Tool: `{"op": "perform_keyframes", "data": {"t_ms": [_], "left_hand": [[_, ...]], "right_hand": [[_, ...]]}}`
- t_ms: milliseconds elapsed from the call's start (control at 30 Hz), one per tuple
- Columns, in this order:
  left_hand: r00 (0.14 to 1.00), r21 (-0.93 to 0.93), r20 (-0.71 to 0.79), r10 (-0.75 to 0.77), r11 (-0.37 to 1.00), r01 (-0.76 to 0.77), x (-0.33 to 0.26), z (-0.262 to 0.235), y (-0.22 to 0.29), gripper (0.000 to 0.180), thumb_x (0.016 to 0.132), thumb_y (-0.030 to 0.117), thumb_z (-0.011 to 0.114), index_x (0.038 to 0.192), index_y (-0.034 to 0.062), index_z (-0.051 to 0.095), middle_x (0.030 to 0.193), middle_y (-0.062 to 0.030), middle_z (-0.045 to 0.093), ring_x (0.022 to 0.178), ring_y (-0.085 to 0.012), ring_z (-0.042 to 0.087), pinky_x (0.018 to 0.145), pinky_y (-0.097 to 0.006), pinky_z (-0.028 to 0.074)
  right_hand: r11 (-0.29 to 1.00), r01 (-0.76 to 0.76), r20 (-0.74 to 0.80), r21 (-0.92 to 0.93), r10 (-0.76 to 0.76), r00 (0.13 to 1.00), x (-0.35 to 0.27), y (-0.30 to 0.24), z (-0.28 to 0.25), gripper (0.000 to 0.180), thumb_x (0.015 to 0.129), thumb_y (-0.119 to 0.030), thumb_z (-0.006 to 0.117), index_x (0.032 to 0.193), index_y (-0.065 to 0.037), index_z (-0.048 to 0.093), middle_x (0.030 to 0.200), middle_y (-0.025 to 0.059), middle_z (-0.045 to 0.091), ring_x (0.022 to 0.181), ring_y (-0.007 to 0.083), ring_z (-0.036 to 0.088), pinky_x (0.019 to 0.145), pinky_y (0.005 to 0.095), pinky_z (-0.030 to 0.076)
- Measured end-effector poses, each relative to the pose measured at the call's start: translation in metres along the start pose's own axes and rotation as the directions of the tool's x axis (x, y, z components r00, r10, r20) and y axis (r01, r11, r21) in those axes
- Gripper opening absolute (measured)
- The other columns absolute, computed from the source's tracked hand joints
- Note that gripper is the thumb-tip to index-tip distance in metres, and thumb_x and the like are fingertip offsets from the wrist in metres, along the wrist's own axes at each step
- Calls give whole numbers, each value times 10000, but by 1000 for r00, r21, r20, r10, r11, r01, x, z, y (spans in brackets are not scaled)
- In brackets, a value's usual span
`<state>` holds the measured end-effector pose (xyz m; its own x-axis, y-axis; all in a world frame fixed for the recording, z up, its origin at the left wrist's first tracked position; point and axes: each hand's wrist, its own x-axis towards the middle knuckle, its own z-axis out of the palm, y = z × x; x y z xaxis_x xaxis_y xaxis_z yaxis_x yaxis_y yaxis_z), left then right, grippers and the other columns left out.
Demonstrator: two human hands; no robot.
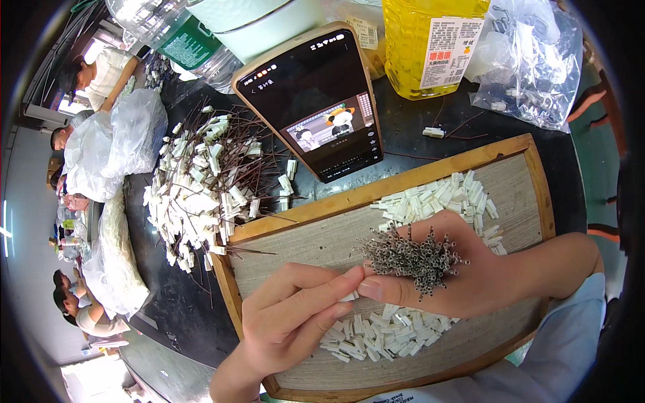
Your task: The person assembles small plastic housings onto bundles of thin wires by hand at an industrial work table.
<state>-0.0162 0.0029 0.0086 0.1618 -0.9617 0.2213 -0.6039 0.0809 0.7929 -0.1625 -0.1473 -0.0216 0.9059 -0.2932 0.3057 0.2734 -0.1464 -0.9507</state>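
Note:
My right hand is wrapped round a thick bundle of thin metal wires with small looped ends. Its thumb meets the fingertips of my left hand. Between the left finger and thumb is a small white block, mostly covered by the fingers. Both hands are over a wood-framed tray with a grey woven-looking bottom. Loose white blocks lie in it below the hands, and another heap of white blocks lies beyond the right hand.
Left of the tray, a pile of white blocks with brown wire leads covers part of the black table. A phone stands upright behind the tray. A yellow liquid jug, clear plastic bag and green-labelled bottle stand farther back. Several people sit at left.

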Motion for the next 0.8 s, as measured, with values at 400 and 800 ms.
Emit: {"op": "perform_keyframes", "data": {"t_ms": [400, 800], "left_hand": [[977, 463, -79, 197, 875, -139, 0, 2, 4, 197, 744, 155, 685, 847, 11, 600, 723, -82, 550, 637, -242, 542, 548, -310, 446], [966, 830, -255, -31, 505, 236, 4, -30, 1, 258, 778, 103, 618, 1019, 16, 588, 1039, -149, 573, 896, -284, 559, 717, -361, 440]], "right_hand": [[972, -233, 179, 10, 228, 957, 7, -7, -8, 152, 790, -87, 695, 860, -20, 578, 808, 23, 657, 609, 52, 584, 559, 202, 463], [774, -549, 45, 316, 566, 823, 6, -8, 0, 131, 825, -115, 654, 920, -48, 593, 758, -6, 614, 712, 32, 561, 633, 190, 462]]}}
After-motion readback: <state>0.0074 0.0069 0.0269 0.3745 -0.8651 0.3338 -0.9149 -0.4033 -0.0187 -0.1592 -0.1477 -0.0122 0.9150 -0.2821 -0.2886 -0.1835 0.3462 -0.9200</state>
